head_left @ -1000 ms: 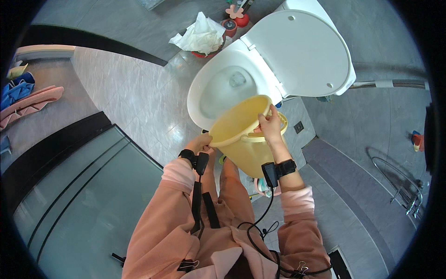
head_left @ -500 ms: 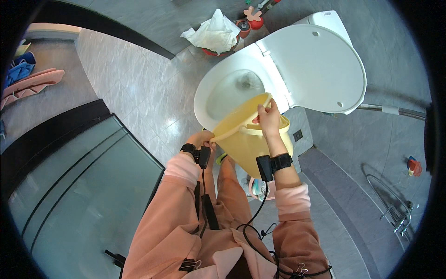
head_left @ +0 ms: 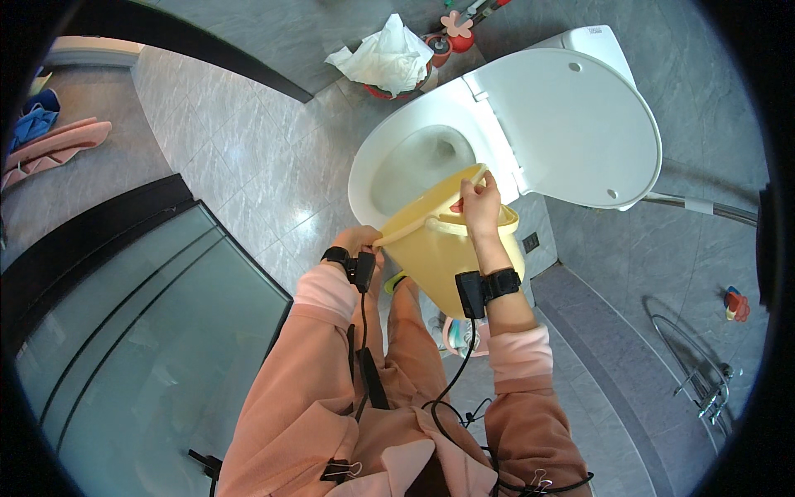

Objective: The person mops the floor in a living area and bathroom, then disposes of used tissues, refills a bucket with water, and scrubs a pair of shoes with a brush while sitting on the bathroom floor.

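Note:
A pale yellow bucket [head_left: 435, 269] is held between my two hands, tilted with its mouth toward the white toilet [head_left: 363, 157]. Its far rim reaches over the near edge of the bowl. My right hand [head_left: 480, 203] is closed on the rim at the right, near the bucket's handle. At the left end of the rim, my left hand [head_left: 356, 241] grips the bucket, its fingers partly hidden by the rim and wrist. Water shows in the bowl below the raised lid [head_left: 580, 128]. The inside bottom of the bucket is out of sight.
A lined waste bin [head_left: 389, 58] stands beyond the toilet. Behind the bucket, a pink basin [head_left: 455, 335] sits on the floor. A frosted glass door [head_left: 157, 323] is at the left. On the right are a raised ledge [head_left: 613, 348] and a metal tap [head_left: 712, 402].
The bucket and both hands stay nearly in place. The churned patch in the bowl water looks smaller and calmer. My view has shifted slightly.

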`<state>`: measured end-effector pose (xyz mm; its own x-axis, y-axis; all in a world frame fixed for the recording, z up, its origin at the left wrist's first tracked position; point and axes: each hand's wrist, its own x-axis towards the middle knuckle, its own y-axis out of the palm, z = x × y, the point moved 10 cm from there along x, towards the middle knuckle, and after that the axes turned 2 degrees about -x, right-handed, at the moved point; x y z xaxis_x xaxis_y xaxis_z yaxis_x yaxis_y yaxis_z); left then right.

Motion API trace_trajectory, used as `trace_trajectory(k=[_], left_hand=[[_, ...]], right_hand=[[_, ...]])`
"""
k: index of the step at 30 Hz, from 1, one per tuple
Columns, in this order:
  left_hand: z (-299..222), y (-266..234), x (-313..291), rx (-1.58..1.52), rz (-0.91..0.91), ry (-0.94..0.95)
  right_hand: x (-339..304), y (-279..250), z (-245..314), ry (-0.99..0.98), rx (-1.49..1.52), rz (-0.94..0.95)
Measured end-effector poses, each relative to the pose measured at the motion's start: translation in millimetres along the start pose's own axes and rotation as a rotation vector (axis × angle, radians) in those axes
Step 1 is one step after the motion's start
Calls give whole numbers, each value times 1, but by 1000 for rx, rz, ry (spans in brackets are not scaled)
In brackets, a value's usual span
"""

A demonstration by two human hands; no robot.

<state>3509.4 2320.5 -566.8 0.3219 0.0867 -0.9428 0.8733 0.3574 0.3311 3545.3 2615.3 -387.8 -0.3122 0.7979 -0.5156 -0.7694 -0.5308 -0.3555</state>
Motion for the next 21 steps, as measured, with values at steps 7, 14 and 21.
trace_trajectory(k=[7, 14, 21], left_hand=[[2, -1, 4, -50, 5, -12], [20, -4, 32, -96, 39, -63], [16, -8, 39, 10, 7, 41]], right_hand=[[-2, 1, 4, 6, 27, -4], [-3, -1, 1, 5, 7, -24], [-17, -6, 2, 9, 31, -11]])
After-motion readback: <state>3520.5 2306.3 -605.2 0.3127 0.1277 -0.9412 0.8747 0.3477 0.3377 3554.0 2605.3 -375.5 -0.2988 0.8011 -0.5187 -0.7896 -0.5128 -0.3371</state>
